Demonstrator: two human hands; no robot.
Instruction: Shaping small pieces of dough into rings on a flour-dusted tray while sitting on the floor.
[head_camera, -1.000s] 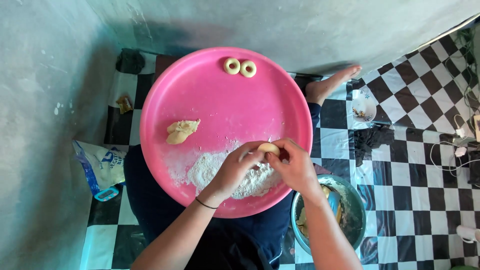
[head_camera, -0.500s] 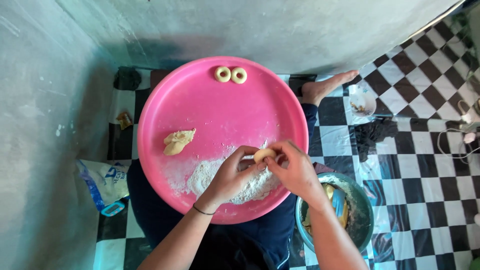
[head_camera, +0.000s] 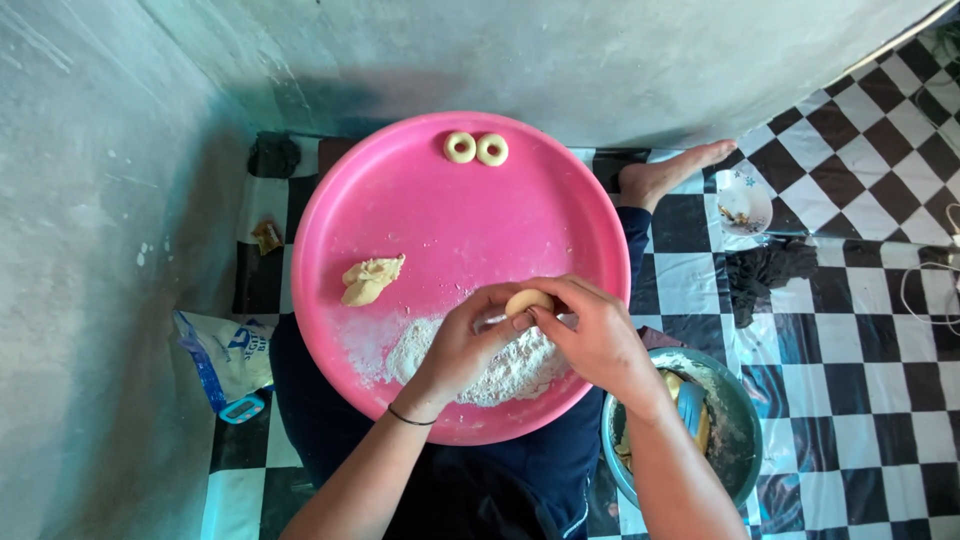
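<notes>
left hand (head_camera: 462, 345): pinched dough ball (head_camera: 527, 301) from 9 o'clock
right hand (head_camera: 593, 335): fingers curled on same ball
ball: above flour pile (head_camera: 500, 362), tray (head_camera: 430, 215) 5 o'clock
dough rings (head_camera: 476, 148): tray 12 o'clock
dough lump (head_camera: 370, 280): 9 o'clock
bowl (head_camera: 735, 430): right of tray

The tray's (head_camera: 400, 230) middle lies bare. Two dough rings (head_camera: 476, 149) sit at its far edge, a dough lump (head_camera: 370, 280) near its left edge, and a flour heap (head_camera: 490, 365) fills the near edge.
</notes>
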